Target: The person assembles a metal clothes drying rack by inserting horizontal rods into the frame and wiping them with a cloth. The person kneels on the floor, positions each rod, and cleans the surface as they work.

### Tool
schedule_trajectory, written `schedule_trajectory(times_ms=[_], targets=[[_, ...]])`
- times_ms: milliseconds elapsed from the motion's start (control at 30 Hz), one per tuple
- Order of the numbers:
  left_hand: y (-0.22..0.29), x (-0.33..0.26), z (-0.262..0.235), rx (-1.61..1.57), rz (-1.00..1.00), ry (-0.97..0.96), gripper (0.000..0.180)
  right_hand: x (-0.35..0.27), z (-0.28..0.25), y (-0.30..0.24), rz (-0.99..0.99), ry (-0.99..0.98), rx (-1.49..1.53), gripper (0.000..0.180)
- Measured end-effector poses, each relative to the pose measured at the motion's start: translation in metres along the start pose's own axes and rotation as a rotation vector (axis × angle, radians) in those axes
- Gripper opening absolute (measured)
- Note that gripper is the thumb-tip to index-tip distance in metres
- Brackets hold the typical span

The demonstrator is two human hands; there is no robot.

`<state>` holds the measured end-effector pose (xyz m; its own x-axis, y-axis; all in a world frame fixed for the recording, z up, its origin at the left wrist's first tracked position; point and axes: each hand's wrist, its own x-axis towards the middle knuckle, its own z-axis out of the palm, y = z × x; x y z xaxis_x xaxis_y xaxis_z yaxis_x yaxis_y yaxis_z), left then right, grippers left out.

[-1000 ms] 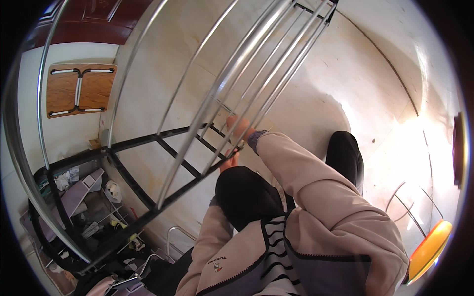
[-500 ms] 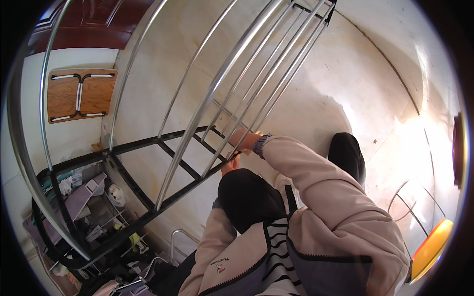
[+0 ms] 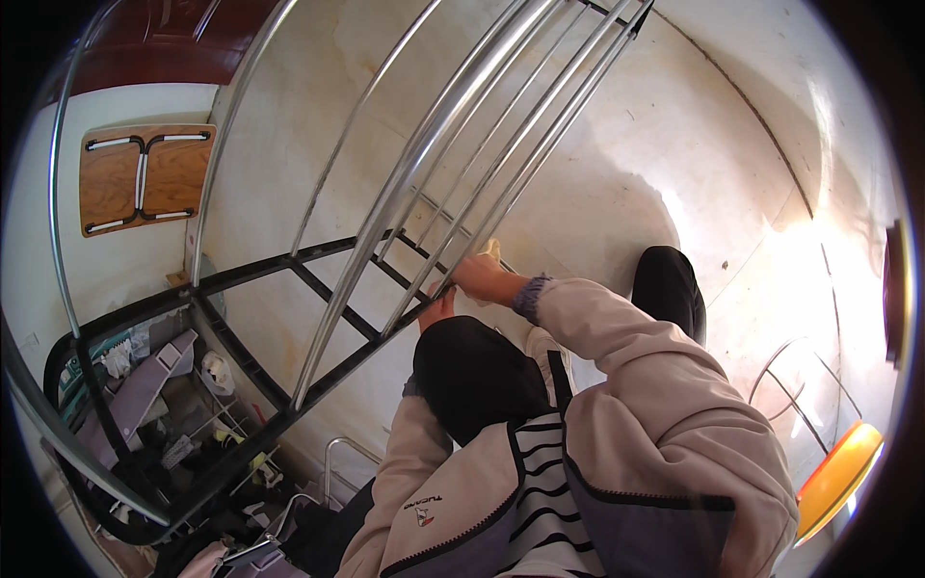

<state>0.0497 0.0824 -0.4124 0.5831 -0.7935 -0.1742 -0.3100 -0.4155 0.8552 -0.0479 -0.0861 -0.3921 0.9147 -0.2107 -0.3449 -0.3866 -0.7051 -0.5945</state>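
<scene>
A metal rack [image 3: 337, 301] with black bars and long silver tubes lies slanted in front of me. My right hand [image 3: 482, 275] is closed at its near edge, beside the lower tube ends. A small pale yellow, soft-looking piece [image 3: 493, 249] shows past the fingers; its kind is unclear. My left hand [image 3: 439, 306] is just below, bent around the end of a black bar and partly hidden behind my knee [image 3: 467, 366]. The two hands are close together.
A crate [image 3: 145, 405] of mixed items stands at the lower left under the rack. A folded wooden table [image 3: 145, 180] leans on the left wall. At the right is an orange-yellow round seat [image 3: 840, 482] with thin metal legs. A dark red door [image 3: 164, 43] stands far left.
The rack appears shifted slightly left in view. My right hand has turned and its back shows more, while the pale yellow piece now stands above the fingers. My left hand stays by the bar.
</scene>
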Motion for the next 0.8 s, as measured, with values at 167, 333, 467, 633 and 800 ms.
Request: schedule_trajectory(times_ms=[167, 333, 467, 633, 800], targets=[[0.007, -0.003, 0.003, -0.190, -0.059, 0.015, 0.017, -0.035, -0.007, 0.028, 0.212, -0.012, 0.229, 0.020], [0.024, -0.003, -0.001, -0.084, -0.069, -0.042, 0.019, -0.025, -0.006, 0.020, 0.265, 0.152, 0.217, 0.020], [0.029, -0.004, -0.001, 0.030, -0.059, 0.022, 0.020, -0.045, 0.025, 0.009, 0.006, -0.098, 0.361, 0.023], [0.016, -0.002, -0.004, -0.004, -0.028, 0.034, 0.020, -0.029, 0.014, 0.051, 0.177, 0.038, 0.992, 0.034], [0.009, 0.000, -0.002, 0.056, 0.044, 0.013, 0.018, 0.009, -0.030, 0.037, 0.171, 0.276, 0.755, 0.035]])
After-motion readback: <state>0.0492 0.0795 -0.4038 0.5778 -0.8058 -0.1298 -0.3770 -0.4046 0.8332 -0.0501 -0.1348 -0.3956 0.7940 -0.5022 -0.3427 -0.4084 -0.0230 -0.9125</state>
